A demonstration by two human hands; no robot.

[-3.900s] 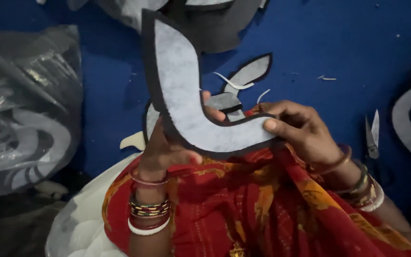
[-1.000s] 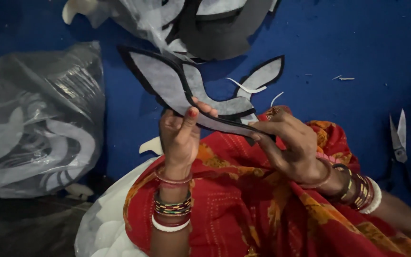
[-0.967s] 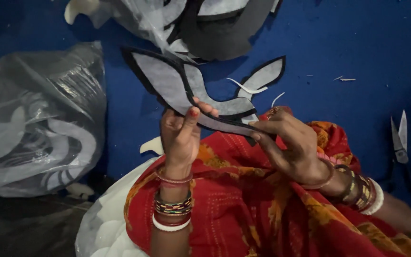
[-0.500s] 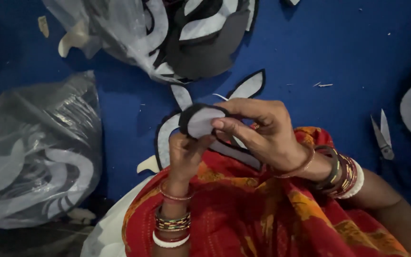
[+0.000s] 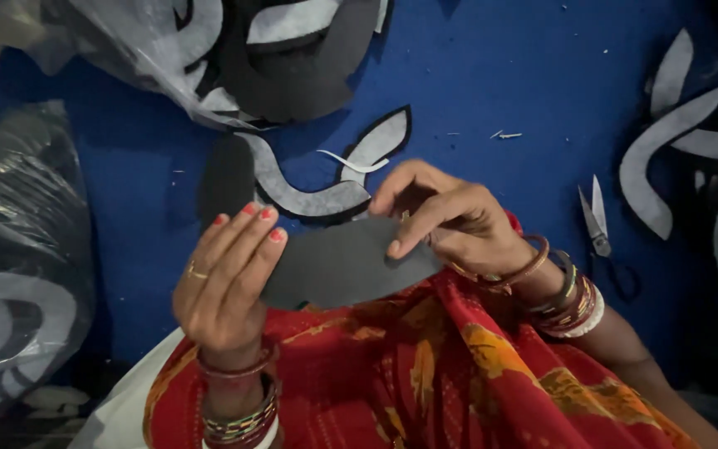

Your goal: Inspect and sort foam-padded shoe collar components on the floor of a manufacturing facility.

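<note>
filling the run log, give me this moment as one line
left hand: grips dark cut-out piece | right hand: pinches its other end | scissors: lying on blue mat

Your dark grey flat foam cut-out (image 5: 338, 266); red-and-orange patterned cloth (image 5: 425, 374) on lap; blue floor mat (image 5: 492, 83); pale grey black-edged curved shape (image 5: 326, 183).

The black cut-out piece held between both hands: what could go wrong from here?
1. The black piece is held only at its two ends, by the left hand and the right hand, so it may bend or crease in the middle.
2. The scissors lie open on the blue floor near the right wrist; a careless reach could meet the blades.
</note>
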